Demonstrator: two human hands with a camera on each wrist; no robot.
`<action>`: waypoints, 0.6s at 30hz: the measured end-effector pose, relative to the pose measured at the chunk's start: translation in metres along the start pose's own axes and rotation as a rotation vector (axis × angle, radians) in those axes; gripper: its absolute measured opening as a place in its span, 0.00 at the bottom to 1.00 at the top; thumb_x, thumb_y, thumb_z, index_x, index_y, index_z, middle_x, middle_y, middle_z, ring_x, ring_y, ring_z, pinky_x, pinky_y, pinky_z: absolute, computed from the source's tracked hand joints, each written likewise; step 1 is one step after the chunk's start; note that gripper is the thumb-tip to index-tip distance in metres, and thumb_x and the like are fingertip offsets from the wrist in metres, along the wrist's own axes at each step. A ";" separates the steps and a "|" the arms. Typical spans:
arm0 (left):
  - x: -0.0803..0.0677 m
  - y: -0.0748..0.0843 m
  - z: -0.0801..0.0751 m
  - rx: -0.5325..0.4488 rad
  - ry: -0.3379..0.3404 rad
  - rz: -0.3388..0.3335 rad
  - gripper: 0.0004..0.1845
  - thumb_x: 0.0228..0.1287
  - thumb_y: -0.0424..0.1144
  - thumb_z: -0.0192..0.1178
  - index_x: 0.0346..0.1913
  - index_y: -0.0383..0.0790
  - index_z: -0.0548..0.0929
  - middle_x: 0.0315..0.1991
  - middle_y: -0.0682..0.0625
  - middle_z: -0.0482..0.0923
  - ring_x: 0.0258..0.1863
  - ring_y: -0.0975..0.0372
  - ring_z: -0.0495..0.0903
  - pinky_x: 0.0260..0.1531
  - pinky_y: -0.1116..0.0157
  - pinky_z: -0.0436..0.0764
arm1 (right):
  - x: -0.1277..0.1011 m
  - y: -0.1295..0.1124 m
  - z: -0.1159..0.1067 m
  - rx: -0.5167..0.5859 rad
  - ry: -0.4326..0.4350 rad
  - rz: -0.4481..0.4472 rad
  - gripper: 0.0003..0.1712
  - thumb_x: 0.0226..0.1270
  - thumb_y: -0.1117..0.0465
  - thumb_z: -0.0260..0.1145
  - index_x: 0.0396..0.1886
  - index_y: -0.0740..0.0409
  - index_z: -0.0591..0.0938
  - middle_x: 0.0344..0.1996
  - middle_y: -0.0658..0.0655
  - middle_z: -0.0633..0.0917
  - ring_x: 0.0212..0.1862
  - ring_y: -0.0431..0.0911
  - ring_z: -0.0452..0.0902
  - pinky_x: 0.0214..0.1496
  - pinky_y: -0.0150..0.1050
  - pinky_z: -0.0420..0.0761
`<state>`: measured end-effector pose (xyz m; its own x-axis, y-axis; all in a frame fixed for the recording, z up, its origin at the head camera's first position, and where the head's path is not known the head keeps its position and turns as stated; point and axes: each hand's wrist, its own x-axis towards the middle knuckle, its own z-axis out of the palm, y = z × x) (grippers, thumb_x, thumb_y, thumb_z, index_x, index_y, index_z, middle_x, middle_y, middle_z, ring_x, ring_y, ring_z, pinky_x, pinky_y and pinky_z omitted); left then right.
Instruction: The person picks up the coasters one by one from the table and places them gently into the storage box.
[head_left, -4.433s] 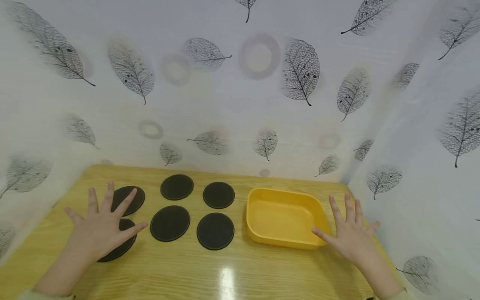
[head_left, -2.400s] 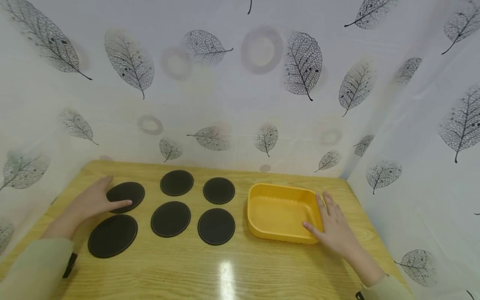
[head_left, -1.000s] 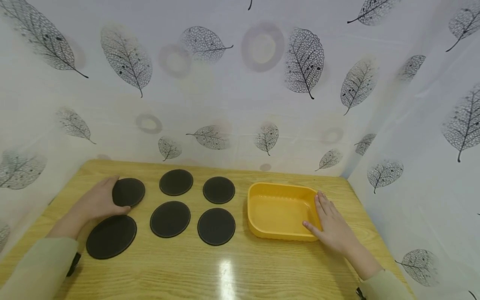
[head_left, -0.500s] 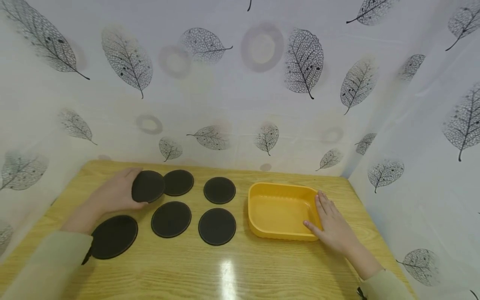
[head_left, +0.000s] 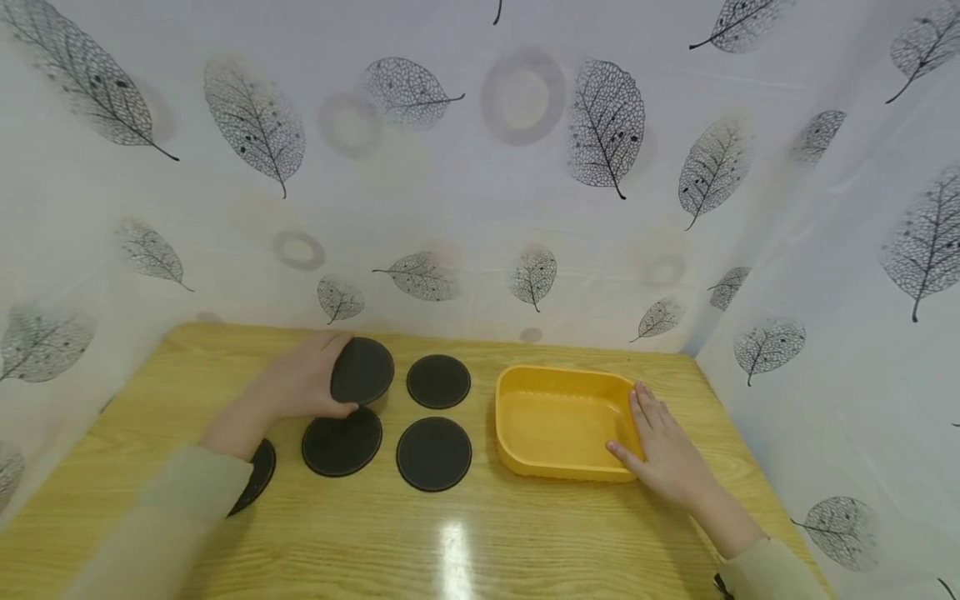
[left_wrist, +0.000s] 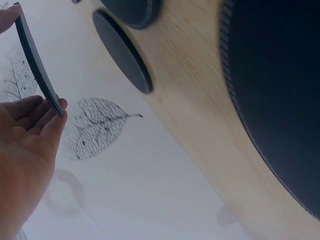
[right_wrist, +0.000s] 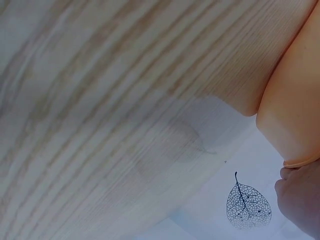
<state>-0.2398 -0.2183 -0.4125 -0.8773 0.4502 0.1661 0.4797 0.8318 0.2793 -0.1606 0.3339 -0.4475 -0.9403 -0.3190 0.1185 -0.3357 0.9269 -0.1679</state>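
Note:
My left hand [head_left: 303, 379] pinches a round black coaster [head_left: 363, 372] by its edge, thumb in front and fingers behind. In the left wrist view this coaster [left_wrist: 36, 65] shows edge-on between thumb and fingertips. It overlaps the spot of the back middle coaster, which is hidden. Just in front lies the front middle coaster [head_left: 342, 443]. Farther right are a back coaster [head_left: 438, 382] and a front coaster [head_left: 433, 454]. My right hand [head_left: 667, 450] rests along the right end of a yellow plastic bin [head_left: 573, 477], fingers extended, thumb over its rim.
The front left coaster [head_left: 258, 477] is partly covered by my left sleeve [head_left: 180, 517]. Everything stands on a wood-grain table [head_left: 360, 542]. White leaf-printed sheeting [head_left: 450, 208] rises behind the table and along its sides.
My left hand took the back left coaster off the table and carried it right, over the back middle one. My right hand came to the bin's right end and stayed there.

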 end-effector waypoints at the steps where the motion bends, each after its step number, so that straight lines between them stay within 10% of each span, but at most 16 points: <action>1: 0.004 0.003 0.002 -0.006 0.003 0.012 0.59 0.46 0.51 0.82 0.76 0.22 0.65 0.72 0.27 0.70 0.68 0.34 0.76 0.65 0.39 0.81 | 0.000 0.000 0.000 0.000 0.001 0.000 0.55 0.80 0.38 0.58 0.82 0.79 0.53 0.85 0.75 0.47 0.85 0.70 0.46 0.89 0.40 0.30; 18: 0.057 0.086 0.019 -0.029 -0.049 0.139 0.61 0.48 0.55 0.82 0.80 0.29 0.63 0.77 0.35 0.68 0.74 0.43 0.74 0.69 0.46 0.81 | 0.000 -0.003 -0.002 -0.003 0.051 -0.023 0.53 0.80 0.40 0.59 0.80 0.81 0.57 0.83 0.77 0.52 0.83 0.72 0.51 0.91 0.47 0.38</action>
<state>-0.2492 -0.1148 -0.3974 -0.8016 0.5763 0.1591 0.5963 0.7510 0.2838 -0.1589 0.3314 -0.4450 -0.9281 -0.3302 0.1723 -0.3573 0.9200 -0.1613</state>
